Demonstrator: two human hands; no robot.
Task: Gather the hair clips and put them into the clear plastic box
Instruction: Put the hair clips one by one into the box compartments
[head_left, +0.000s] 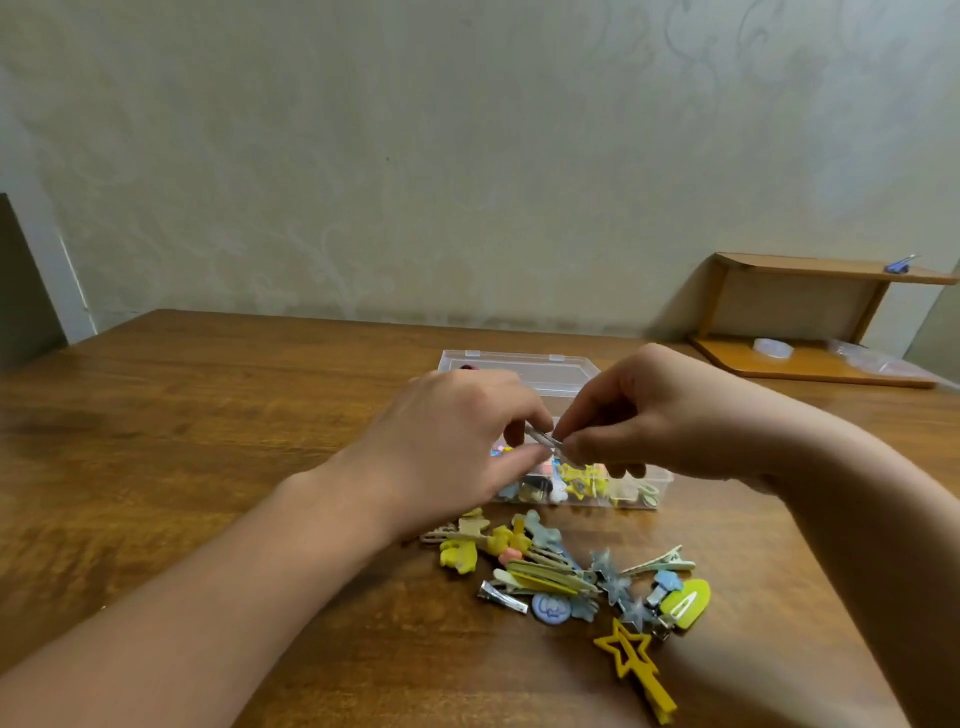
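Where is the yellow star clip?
In the head view, the yellow star clip lies on the table at the near right end of the loose clip pile, closest to the person and well short of the clear box.

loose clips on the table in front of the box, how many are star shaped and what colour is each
Only the star shapes that show clearly in the pile are counted.
Yellow star clip: 1
Pale blue star clips: 2 can be made out, though they overlap and are blurred
Total star-shaped clips: 3
The other loose clips overlap too much for a sure count.
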